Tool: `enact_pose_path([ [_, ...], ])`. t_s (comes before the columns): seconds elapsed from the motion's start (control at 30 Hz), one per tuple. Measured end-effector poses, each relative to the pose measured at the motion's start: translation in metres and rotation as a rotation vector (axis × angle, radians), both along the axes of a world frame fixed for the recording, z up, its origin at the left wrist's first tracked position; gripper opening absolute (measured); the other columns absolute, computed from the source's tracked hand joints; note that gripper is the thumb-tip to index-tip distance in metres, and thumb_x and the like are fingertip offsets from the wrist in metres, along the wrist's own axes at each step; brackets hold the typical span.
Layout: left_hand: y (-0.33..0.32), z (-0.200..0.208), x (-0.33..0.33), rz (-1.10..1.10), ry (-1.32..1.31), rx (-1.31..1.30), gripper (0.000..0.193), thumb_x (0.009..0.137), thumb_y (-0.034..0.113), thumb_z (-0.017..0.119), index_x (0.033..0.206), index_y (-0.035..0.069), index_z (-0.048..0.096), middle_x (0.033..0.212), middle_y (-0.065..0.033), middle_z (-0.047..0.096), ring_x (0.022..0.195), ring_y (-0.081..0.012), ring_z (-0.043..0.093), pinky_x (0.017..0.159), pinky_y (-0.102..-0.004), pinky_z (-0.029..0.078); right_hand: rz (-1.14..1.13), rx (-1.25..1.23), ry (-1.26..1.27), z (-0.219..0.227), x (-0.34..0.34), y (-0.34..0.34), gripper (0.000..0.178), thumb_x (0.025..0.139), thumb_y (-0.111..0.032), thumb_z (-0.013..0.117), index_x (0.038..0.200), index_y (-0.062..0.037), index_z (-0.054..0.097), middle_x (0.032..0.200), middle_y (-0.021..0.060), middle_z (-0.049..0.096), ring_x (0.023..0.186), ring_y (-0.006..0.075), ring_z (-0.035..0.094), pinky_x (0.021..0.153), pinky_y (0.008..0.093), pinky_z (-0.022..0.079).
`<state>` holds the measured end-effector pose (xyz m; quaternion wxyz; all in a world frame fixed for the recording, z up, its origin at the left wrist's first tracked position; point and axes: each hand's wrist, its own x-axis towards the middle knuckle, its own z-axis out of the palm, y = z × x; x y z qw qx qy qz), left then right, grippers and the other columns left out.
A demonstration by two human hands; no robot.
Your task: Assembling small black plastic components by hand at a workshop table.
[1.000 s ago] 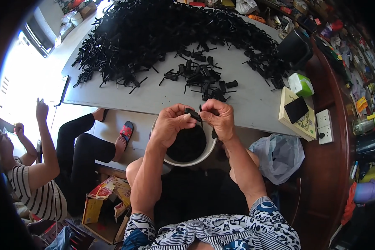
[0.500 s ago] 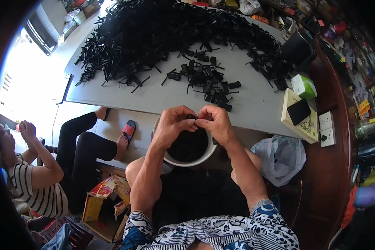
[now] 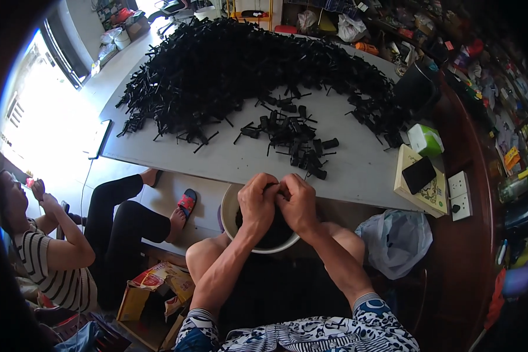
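My left hand (image 3: 256, 205) and my right hand (image 3: 297, 202) meet at the fingertips above a white bucket (image 3: 268, 251). Both are closed, pinching a small black plastic part that the fingers almost wholly hide. Dark contents, too shaded to make out, lie inside the bucket between my knees. Just beyond my hands, a small cluster of black plastic parts with thin stems (image 3: 287, 132) lies on the grey table (image 3: 217, 164). Behind it spreads a large heap of the same black parts (image 3: 217, 70).
On the right stand a dark bin (image 3: 415, 88), a green-and-white tissue pack (image 3: 426, 139), a phone (image 3: 419, 175) on a book-like box, and a power strip (image 3: 460, 195). A bag-lined bin (image 3: 396, 243) is below. Another person (image 3: 58, 252) sits at left near a torn carton (image 3: 152, 293).
The view has tilted up, so the table and heap sit lower in it. My hands have drawn closer together, and the black part between them shows less.
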<state>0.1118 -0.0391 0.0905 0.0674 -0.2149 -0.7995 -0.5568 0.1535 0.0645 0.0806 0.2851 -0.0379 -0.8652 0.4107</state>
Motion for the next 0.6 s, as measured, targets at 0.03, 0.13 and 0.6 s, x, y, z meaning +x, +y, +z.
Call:
enact_pose_path([
  [0.03,-0.002,0.003,-0.002,-0.040,-0.087,0.033,0.006,0.075,0.001,0.060,0.081,0.000,0.061,0.070,-0.0072,0.062,0.065,-0.0115,0.058,0.062,-0.0249,0.045,0.029,-0.100,-0.008,0.002,0.000,0.002,0.020,0.069,-0.002,0.069,0.076,0.0000,0.051,0.065,0.0064,0.052,0.057,0.0116,0.050,0.051,0.0279,0.041],
  [0.13,-0.008,0.008,-0.018,-0.342,-0.451,0.526,0.022,0.083,0.001,0.050,0.104,0.000,0.059,0.083,0.0010,0.058,0.078,-0.0098,0.053,0.072,-0.0227,0.041,0.142,-0.384,-0.112,0.005,0.001,0.018,0.015,0.073,0.000,0.067,0.078,-0.0012,0.054,0.065,0.0001,0.052,0.059,0.0056,0.049,0.052,0.0223,0.039],
  [0.6,-0.032,-0.003,-0.031,-0.706,-0.840,0.627,0.014,0.073,-0.002,0.066,0.081,0.005,0.057,0.074,0.0022,0.057,0.064,-0.0064,0.051,0.061,-0.0182,0.041,0.714,-1.325,-0.413,0.005,-0.002,0.028,0.010,0.084,-0.008,0.062,0.086,-0.0009,0.055,0.068,0.0008,0.051,0.049,0.0034,0.040,0.042,0.0171,0.032],
])
